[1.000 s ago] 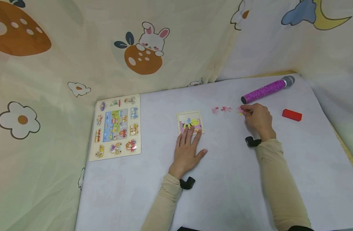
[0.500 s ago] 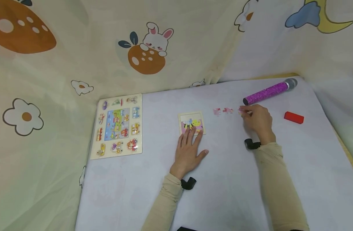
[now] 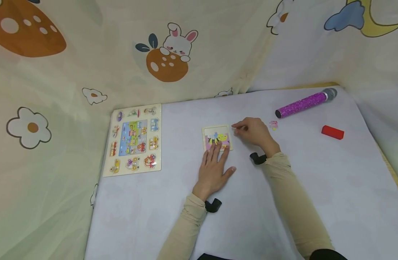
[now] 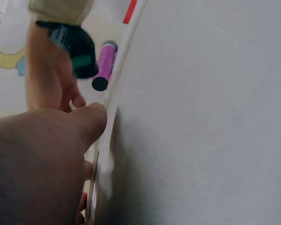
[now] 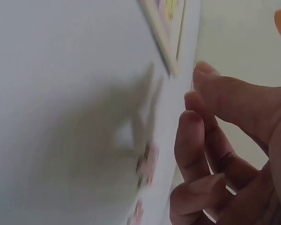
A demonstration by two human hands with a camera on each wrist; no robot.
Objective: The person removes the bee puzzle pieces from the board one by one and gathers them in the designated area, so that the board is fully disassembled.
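A small square jigsaw puzzle (image 3: 219, 138) in a pale frame lies mid-table, showing a yellow-and-black bee in its lower part; its upper part is bare. My left hand (image 3: 212, 175) rests flat with fingertips on its lower part. Just right of the frame hovers my right hand (image 3: 254, 133), fingers partly bent, with nothing visible between thumb and forefinger. In the right wrist view a pink jigsaw piece (image 5: 147, 164) and another pink piece (image 5: 136, 213) lie on the table below that hand. A third pink piece (image 3: 273, 125) lies to its right in the head view.
A larger picture board (image 3: 133, 139) with vehicle shapes lies at the left. Behind and right are a glittery purple microphone (image 3: 306, 104) and a red block (image 3: 332, 132). A printed curtain (image 3: 120, 54) hangs beyond the table's back edge.
My right hand has let go of the rightmost pink piece and moved left, close to the puzzle frame. The left hand stays on the puzzle. The head view has shifted slightly.
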